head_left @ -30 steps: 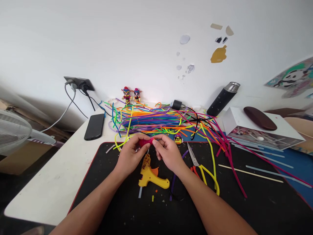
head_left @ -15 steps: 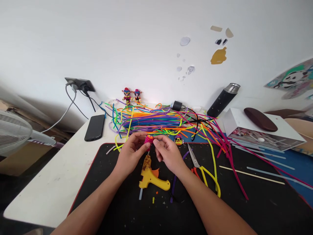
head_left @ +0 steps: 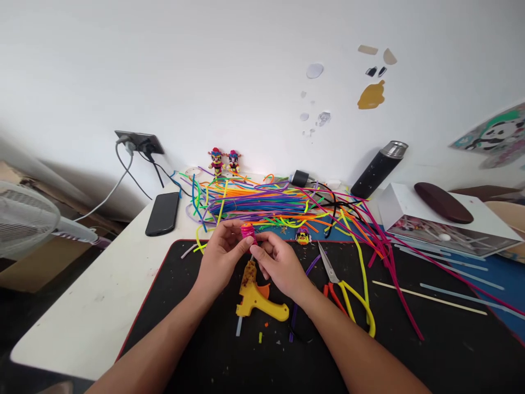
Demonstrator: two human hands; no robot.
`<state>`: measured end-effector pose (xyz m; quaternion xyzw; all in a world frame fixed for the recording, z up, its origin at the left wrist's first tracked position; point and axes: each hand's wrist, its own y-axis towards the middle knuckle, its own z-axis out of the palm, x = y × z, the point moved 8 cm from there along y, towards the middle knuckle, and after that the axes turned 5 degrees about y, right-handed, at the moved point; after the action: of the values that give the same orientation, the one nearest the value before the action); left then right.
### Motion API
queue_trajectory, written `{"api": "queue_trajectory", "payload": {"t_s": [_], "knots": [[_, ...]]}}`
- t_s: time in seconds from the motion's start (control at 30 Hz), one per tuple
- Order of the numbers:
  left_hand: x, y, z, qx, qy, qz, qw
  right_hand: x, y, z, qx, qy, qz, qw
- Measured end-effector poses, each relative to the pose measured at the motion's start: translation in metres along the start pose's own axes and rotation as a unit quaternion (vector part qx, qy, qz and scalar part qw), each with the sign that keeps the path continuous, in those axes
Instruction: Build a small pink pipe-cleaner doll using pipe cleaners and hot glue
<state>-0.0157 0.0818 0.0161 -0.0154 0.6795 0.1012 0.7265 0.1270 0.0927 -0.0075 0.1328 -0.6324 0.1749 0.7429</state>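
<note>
A small roll of magenta pipe cleaner [head_left: 248, 232] with a bit of orange at its top is held upright between my hands. My left hand [head_left: 223, 254] pinches it from the left with thumb and fingers. From the right, my right hand [head_left: 281, 262] has its thumb and bent fingers closed on the roll's lower part. Just below lies a yellow glue gun [head_left: 256, 301], its scorched nozzle end pointing up toward the roll and a clear glue stick [head_left: 238, 326] at its back. A yellow doll's head [head_left: 303, 236] with a dark beard sits right of my hands.
Bundled pipe cleaners [head_left: 262, 201] spread across the back. Scissors [head_left: 334, 273] lie right of my right hand, with a wooden stick [head_left: 429, 298] beyond. A black flask [head_left: 379, 169] and white box [head_left: 447, 219] stand back right. Two dolls [head_left: 223, 162] lean near the wall; a phone [head_left: 163, 214] lies left.
The roll has turned upright and shows more of its pink side. My right thumb and fingers have moved down to its lower part. The view has shifted slightly.
</note>
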Motion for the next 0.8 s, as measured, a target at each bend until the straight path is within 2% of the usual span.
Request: {"api": "queue_trajectory", "payload": {"t_s": [0.17,0.3,0.43,0.6,0.8], "knots": [[0.002,-0.001,0.002,0.009,-0.008,-0.027,1.000,0.003,0.000,0.000,-0.008,0.002,-0.002,1.000],[-0.002,-0.003,0.010,0.055,-0.007,-0.021,0.998,0.007,0.001,-0.003,-0.022,0.039,0.008,0.999],[-0.008,-0.004,0.014,0.076,0.009,0.020,0.997,0.011,0.002,-0.008,-0.034,0.082,0.032,0.996],[-0.012,-0.006,0.012,0.049,0.064,0.080,0.994,0.012,0.001,-0.009,-0.041,0.116,0.039,0.992],[-0.017,-0.008,0.013,0.041,0.100,0.115,0.987,0.014,-0.001,-0.006,-0.038,0.122,0.039,0.991]]}}
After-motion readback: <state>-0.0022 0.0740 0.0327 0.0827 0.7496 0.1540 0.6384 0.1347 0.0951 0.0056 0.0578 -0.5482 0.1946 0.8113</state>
